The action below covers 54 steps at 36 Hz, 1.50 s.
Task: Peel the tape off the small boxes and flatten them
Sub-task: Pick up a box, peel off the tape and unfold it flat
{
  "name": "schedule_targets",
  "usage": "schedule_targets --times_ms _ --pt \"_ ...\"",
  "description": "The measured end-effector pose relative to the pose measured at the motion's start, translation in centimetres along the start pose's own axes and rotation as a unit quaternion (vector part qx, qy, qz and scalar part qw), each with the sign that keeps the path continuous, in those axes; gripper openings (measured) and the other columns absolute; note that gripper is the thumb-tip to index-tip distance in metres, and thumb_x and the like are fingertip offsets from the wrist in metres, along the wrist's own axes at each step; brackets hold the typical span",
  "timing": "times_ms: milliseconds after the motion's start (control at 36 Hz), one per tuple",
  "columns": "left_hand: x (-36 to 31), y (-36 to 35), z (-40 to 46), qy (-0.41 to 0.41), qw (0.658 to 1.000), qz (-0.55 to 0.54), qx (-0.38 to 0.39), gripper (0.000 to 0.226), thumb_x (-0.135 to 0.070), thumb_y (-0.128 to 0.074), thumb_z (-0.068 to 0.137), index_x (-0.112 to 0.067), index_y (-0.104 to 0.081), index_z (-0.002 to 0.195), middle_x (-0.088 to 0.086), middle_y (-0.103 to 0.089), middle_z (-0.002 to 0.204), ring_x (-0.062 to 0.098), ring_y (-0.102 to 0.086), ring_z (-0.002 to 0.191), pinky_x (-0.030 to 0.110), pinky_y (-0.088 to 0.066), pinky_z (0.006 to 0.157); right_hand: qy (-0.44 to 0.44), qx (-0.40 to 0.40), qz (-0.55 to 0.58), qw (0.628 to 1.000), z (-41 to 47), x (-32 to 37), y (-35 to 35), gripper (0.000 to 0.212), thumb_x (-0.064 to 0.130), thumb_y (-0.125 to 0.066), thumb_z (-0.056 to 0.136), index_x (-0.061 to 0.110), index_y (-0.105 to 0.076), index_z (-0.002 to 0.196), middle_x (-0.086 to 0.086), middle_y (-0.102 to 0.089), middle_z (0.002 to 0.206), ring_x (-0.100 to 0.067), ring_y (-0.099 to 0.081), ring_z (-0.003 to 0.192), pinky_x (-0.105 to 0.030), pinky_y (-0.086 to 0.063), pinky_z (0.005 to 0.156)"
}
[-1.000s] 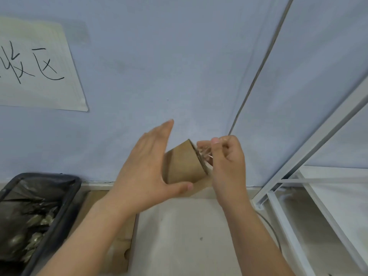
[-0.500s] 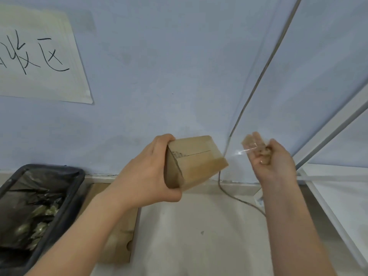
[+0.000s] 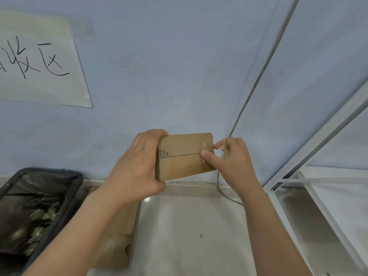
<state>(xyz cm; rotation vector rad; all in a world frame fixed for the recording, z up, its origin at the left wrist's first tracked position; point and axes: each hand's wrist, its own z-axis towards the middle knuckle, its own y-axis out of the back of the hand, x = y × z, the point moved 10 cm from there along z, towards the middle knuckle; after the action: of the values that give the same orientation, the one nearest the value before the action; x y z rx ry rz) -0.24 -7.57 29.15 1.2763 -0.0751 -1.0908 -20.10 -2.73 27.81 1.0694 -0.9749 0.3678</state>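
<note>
**Head view: tape could snap on the box**

Left hand [image 3: 137, 166] grips the small box [image 3: 184, 156] in the air, in front of the wall. Right hand [image 3: 229, 156] holds a crumpled wad of tape [image 3: 222, 153], and its thumb presses the tape left on the seam. Pull too fast and the tape may tear, or rip the cardboard. The box might slip too.

Box [image 3: 184, 156] between hands: left hand [image 3: 137, 168] at left end, right hand [image 3: 233, 160] at right; bin [image 3: 75, 188] lower left.
</note>
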Motion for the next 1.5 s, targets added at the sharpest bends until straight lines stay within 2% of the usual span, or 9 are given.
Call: schedule_targets --times_ms 194,333,417,500,583,667,861,1083,1500 --pt "1.1 -1.4 0.0 0.045 0.996 -0.065 0.050 0.093 -0.007 -0.073 0.066 -0.028 -0.019 0.139 -0.022 -0.022 0.129 -0.002 -0.023 0.123 0.025 -0.040 0.093 0.031 0.046 -0.021 0.998 -0.3 0.9 -1.3 0.030 0.027 -0.065 0.086 0.019 -0.051 0.061 -0.003 -0.058 0.087 -0.010 -0.052 0.079 -0.023 -0.037 0.067" --pt "2.4 -3.2 -0.2 0.097 0.973 0.196 0.079 0.101 -0.041 -0.074 0.072 -0.011 -0.011 0.146 0.005 0.002 0.156 0.024 0.002 0.143 0.044 -0.004 0.115 0.055 0.018 -0.118 0.991 -0.6 1.6 -2.1 0.026 0.028 -0.062 0.088 0.019 -0.050 0.066 0.002 -0.050 0.094 -0.004 -0.048 0.074 -0.012 -0.035 0.063" --pt "1.5 -4.8 -0.6 0.094 0.952 0.282 0.075 0.111 -0.043 -0.087 0.045 0.004 -0.041 0.134 0.020 -0.032 0.148 0.038 -0.034 0.135 0.064 -0.023 0.105 0.079 0.015 -0.176 0.981 -1.3 2.8 -3.5 0.020 0.026 -0.059 0.089 0.014 -0.051 0.075 0.000 -0.046 0.103 -0.017 -0.052 0.086 -0.028 -0.043 0.070" --pt "0.6 -5.6 -0.4 0.063 0.964 0.257 0.030 0.103 -0.040 -0.088 0.024 0.007 -0.058 0.111 0.019 -0.060 0.115 0.034 -0.064 0.093 0.044 -0.053 0.071 0.144 0.034 -0.237 0.960 -2.8 5.1 -5.7 0.016 0.024 -0.054 0.090 0.011 -0.050 0.081 0.000 -0.045 0.109 -0.021 -0.049 0.096 -0.034 -0.047 0.074" --pt "0.6 -5.3 -0.3 0.089 0.975 0.205 0.021 0.074 -0.028 -0.083 0.036 0.000 -0.053 0.098 0.011 -0.054 0.094 0.029 -0.056 0.076 0.033 -0.040 0.056 0.145 0.064 -0.250 0.955 -2.9 5.3 -6.6 0.017 0.022 -0.053 0.089 0.007 -0.050 0.080 -0.002 -0.051 0.106 -0.024 -0.051 0.091 -0.034 -0.045 0.073" --pt "1.9 -5.0 -0.1 0.114 0.979 0.163 0.039 0.063 -0.020 -0.074 0.059 -0.011 -0.037 0.110 0.002 -0.038 0.108 0.023 -0.042 0.098 0.030 -0.041 0.072 -0.023 0.067 0.051 0.996 -0.9 2.4 -3.7 0.023 0.013 -0.060 0.083 -0.006 -0.054 0.072 -0.013 -0.066 0.081 -0.029 -0.064 0.073 -0.047 -0.055 0.079" --pt "2.7 -3.2 0.2 0.128 0.990 -0.050 0.036 0.077 -0.012 -0.079 0.060 -0.015 -0.034 0.123 -0.006 -0.032 0.114 0.014 -0.039 0.105 0.029 -0.044 0.082 -0.230 -0.045 0.524 0.819 0.0 -4.1 1.1 0.008 -0.004 -0.053 0.090 0.000 -0.053 0.083 -0.015 -0.065 0.090 -0.017 -0.070 0.064 -0.021 -0.056 0.058" --pt "2.0 -2.1 1.0 0.081 0.986 -0.140 -0.028 0.085 -0.002 -0.075 0.063 -0.026 -0.033 0.133 -0.015 -0.038 0.121 0.006 -0.043 0.107 0.011 -0.039 0.076 -0.159 -0.089 0.308 0.934 0.3 -2.4 2.6 0.025 -0.008 -0.039 0.081 0.009 -0.052 0.068 -0.004 -0.045 0.062 -0.008 -0.029 0.039 -0.017 -0.023 0.037" --pt "2.4 -0.4 0.7 0.071 0.991 -0.076 -0.080 0.093 -0.004 -0.078 0.064 -0.051 -0.026 0.126 -0.009 -0.022 0.140 0.016 -0.030 0.125 0.032 -0.041 0.080 -0.129 0.035 0.388 0.912 -0.5 1.1 0.4 0.017 0.020 -0.045 0.057 0.008 -0.053 0.065 -0.001 -0.035 0.058 -0.014 -0.024 0.051 -0.021 -0.018 0.043"
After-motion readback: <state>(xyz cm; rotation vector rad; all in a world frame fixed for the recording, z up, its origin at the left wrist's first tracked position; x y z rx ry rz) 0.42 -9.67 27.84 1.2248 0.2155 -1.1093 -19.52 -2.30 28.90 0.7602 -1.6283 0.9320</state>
